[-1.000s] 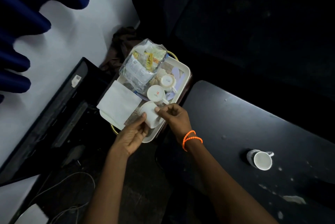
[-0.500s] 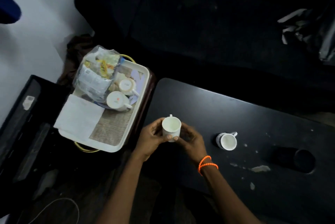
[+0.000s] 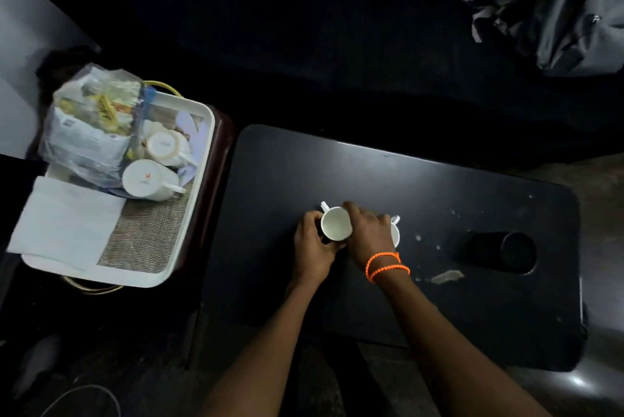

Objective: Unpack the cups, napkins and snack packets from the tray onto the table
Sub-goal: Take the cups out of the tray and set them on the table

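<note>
Both hands (image 3: 312,241) around white cup (image 3: 335,223), mid-table (image 3: 439,315), second cup (image 3: 395,232) touching

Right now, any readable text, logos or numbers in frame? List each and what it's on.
None can be read.
Front upturned cup in the tray: small red mark with grey print on its base, too blurred.
Back upturned cup: faint grey print, too blurred.
Snack packets in the clear bag: print too small.

White cup (image 3: 335,224) on a black bench (image 3: 456,180); white tray (image 3: 199,160) (tan woven liner (image 3: 148,237)); 2 orange bead bracelets (image 3: 386,265).
</note>
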A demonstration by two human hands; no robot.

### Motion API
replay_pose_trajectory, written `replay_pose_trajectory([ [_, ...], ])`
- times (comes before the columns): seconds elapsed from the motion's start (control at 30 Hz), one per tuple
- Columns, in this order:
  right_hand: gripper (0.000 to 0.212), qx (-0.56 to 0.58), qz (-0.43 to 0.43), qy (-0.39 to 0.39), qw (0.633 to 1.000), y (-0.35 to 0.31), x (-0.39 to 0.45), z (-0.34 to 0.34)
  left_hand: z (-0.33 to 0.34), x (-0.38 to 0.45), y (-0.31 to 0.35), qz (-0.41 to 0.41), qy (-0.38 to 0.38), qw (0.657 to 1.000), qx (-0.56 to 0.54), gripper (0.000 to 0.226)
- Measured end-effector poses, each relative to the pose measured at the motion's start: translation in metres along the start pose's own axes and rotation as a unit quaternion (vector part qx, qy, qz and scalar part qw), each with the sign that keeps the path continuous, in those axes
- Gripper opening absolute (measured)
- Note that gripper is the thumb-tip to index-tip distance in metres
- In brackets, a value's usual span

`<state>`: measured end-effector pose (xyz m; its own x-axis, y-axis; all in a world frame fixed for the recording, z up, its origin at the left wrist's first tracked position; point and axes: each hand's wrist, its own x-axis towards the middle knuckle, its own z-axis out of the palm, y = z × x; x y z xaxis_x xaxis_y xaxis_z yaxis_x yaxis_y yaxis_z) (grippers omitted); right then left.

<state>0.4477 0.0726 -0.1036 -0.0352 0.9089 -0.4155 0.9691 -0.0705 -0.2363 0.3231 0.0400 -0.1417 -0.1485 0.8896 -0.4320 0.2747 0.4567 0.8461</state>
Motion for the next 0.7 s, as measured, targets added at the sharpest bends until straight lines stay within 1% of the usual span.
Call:
replay_pose_trajectory([
  [0.2,0.071,-0.018,0.012,-0.029,0.999,0.01,-0.001,0.005,0.01,0.003,0.0,0.032,-0.006,0.998,0.057,0.055],
  [0.3,0.079,-0.023,0.03,-0.047,0.998,0.005,-0.005,0.003,0.0,0.002,-0.002,0.037,-0.032,0.997,0.054,0.048],
  [0.37,0.084,-0.032,0.047,-0.045,0.997,-0.006,-0.008,-0.001,-0.017,0.003,-0.001,0.032,-0.024,0.998,0.045,0.044],
  [0.43,0.082,-0.035,0.043,-0.014,0.998,-0.026,-0.007,-0.006,-0.045,0.007,0.003,0.026,0.031,0.999,0.029,0.039],
  [0.5,0.076,-0.025,0.018,0.014,0.999,-0.056,-0.002,-0.009,-0.081,0.012,0.01,0.045,0.117,0.992,0.023,0.029],
  [0.53,0.074,-0.01,0.001,0.015,1.0,-0.074,0.001,-0.01,-0.101,0.016,0.014,0.058,0.158,0.985,0.028,0.026],
  [0.63,0.068,0.069,-0.062,-0.004,0.996,-0.133,0.014,-0.012,-0.164,0.027,0.026,0.069,0.286,0.955,0.041,0.02],
  [0.7,0.063,0.115,-0.118,-0.011,0.986,-0.173,0.023,-0.011,-0.203,0.037,0.024,0.038,0.363,0.929,0.052,0.017],
])
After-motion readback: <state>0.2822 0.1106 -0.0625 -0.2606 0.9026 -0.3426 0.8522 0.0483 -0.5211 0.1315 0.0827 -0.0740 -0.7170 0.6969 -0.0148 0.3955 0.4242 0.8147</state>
